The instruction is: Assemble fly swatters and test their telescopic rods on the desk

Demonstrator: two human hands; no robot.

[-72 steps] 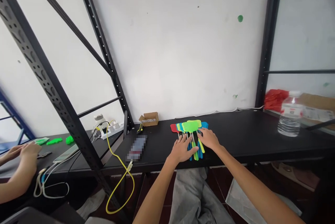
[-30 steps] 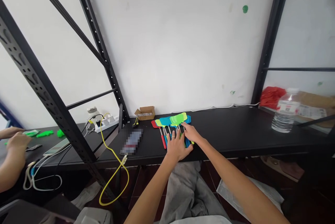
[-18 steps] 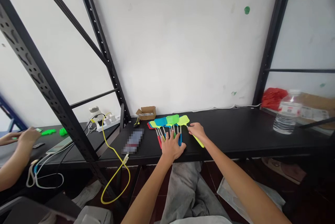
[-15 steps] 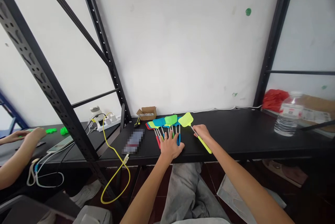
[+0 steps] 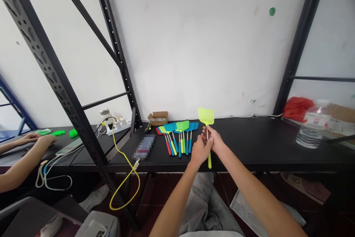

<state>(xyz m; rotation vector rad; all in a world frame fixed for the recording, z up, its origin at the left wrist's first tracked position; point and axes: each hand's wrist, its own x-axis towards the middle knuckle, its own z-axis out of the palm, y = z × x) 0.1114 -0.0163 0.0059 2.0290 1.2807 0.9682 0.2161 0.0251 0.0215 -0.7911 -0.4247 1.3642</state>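
Observation:
A yellow-green fly swatter (image 5: 206, 116) is held nearly upright over the front of the black table, its mesh head at the top. My right hand (image 5: 215, 138) is closed round its thin metal shaft just below the head. Beside it, my left hand (image 5: 200, 149) is closed on the shaft lower down, above the yellow-green grip; its fingertips are partly hidden. To the left of my hands, several fly swatters (image 5: 181, 125) in red, blue, yellow and green lie fanned out side by side, heads overlapping and handles toward me.
On the table (image 5: 249, 144) stand a small open cardboard box (image 5: 158, 118) and a phone (image 5: 144, 147) with a yellow cable (image 5: 122, 152). A water bottle (image 5: 312, 126) and red bag (image 5: 298, 107) are at the right. Another person's arms (image 5: 30, 159) are at the far left.
My left hand has left the row of swatters and moved right onto the yellow-green one. That swatter has turned from slanted to nearly upright in my right hand.

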